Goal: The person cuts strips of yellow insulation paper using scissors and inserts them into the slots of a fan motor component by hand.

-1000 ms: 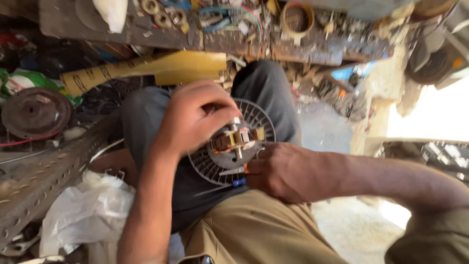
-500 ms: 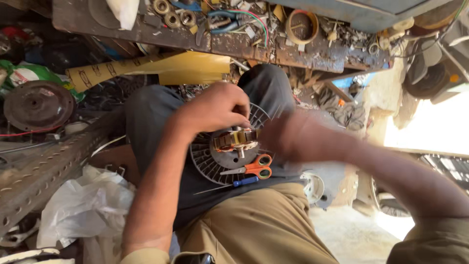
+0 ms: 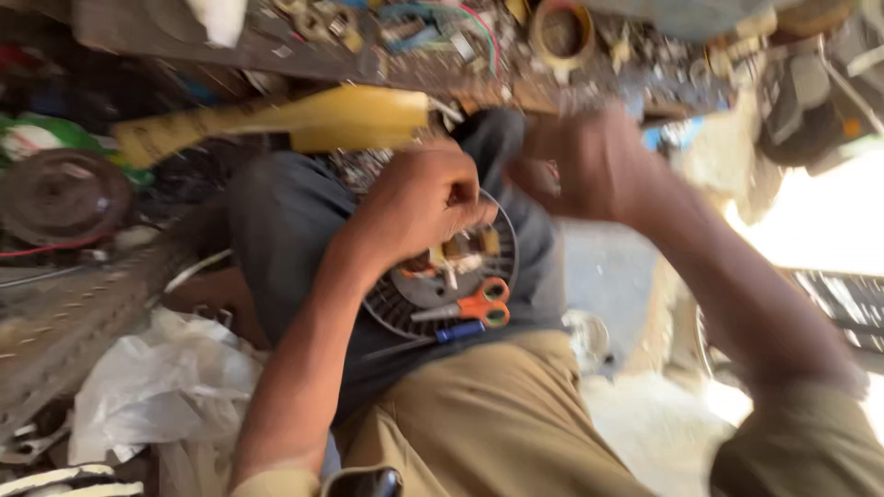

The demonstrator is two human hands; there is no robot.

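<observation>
Close in, orange-handled scissors (image 3: 479, 304) and a blue-handled screwdriver (image 3: 433, 338) lie on the lap, against the round ribbed motor disc (image 3: 414, 308) resting on the thigh. It looks rigid and fairly heavy; best gripped by the rim, clear of the copper windings. The left hand (image 3: 419, 198) curls its fingers over the disc's top. Beyond, the right hand (image 3: 589, 166) hangs blurred; grip unclear. Further off, a yellow blade (image 3: 313, 120) lies below the cluttered worktop (image 3: 230, 41).

Harsh daylight glares from the right edge, the rest dimmer and smeared by motion blur.
</observation>
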